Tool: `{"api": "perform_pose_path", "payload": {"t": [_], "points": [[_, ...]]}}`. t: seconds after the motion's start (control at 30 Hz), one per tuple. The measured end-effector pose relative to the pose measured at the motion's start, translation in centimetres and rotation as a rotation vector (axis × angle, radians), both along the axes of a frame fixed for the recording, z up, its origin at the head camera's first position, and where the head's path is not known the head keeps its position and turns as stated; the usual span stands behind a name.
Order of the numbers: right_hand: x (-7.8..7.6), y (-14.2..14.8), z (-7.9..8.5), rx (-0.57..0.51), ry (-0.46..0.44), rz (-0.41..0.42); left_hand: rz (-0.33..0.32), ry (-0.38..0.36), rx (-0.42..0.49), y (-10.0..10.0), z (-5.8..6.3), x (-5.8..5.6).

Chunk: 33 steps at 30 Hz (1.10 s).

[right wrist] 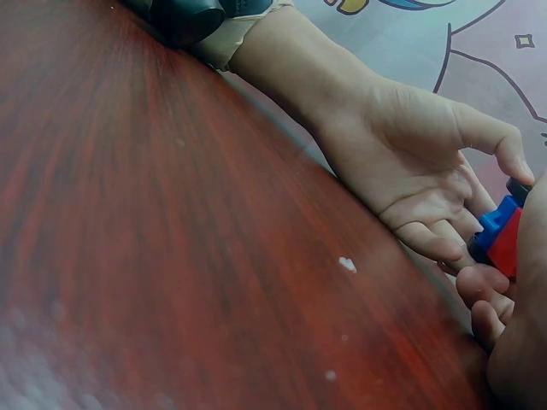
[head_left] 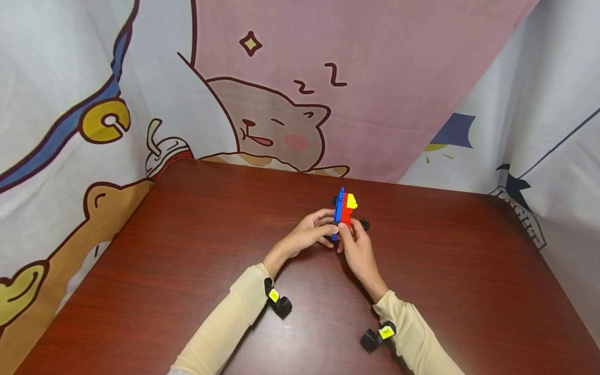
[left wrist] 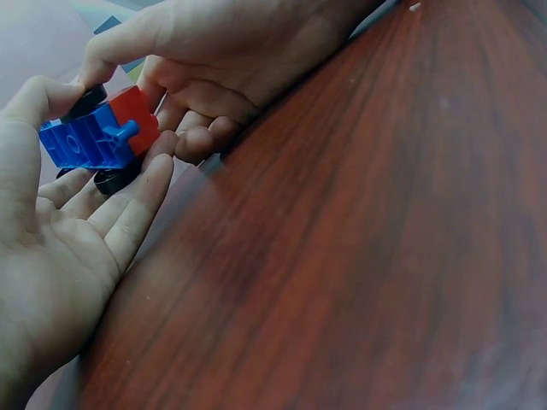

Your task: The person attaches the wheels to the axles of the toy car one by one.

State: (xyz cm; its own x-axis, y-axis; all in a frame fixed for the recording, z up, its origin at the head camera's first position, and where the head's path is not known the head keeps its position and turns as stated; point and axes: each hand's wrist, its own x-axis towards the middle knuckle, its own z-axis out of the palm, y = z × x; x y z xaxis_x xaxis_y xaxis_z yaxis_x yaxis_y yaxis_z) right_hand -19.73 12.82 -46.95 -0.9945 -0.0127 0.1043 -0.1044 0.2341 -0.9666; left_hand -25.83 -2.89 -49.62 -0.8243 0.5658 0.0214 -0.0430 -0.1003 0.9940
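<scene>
Both hands hold a small toy car (head_left: 346,211) of plastic bricks above the table, its front end tipped up. It has a blue base, red bricks, a yellow brick on the red and black wheels. My left hand (head_left: 307,233) grips it from the left, thumb at one black wheel (left wrist: 84,102) and fingers beneath the opposite one. From the right, my right hand (head_left: 360,254) grips the red and wheel end, its thumb close to the left thumb. In the right wrist view the near hand hides much of the car (right wrist: 506,248).
A black wheel (head_left: 364,224) shows just right of the right hand. The dark red wooden table (head_left: 187,250) spreads around both arms. Cartoon-printed cloth (head_left: 375,52) hangs behind and at the sides. Each sleeve carries a black wrist camera (head_left: 281,306).
</scene>
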Motion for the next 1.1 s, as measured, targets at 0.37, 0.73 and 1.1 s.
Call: {"api": "perform_pose_path", "payload": {"t": [0.37, 0.73, 1.1], "points": [[0.1, 0.2, 0.0, 0.029, 0.034, 0.001, -0.008, 0.002, 0.037, -0.2, 0.0, 0.0], [0.1, 0.0, -0.1, -0.051, 0.056, -0.089, -0.05, 0.021, 0.013, -0.4, 0.2, 0.1], [-1.5, 0.7, -3.2, -0.067, 0.093, -0.19, -0.052, 0.031, -0.023, -0.2, 0.4, 0.3]]}}
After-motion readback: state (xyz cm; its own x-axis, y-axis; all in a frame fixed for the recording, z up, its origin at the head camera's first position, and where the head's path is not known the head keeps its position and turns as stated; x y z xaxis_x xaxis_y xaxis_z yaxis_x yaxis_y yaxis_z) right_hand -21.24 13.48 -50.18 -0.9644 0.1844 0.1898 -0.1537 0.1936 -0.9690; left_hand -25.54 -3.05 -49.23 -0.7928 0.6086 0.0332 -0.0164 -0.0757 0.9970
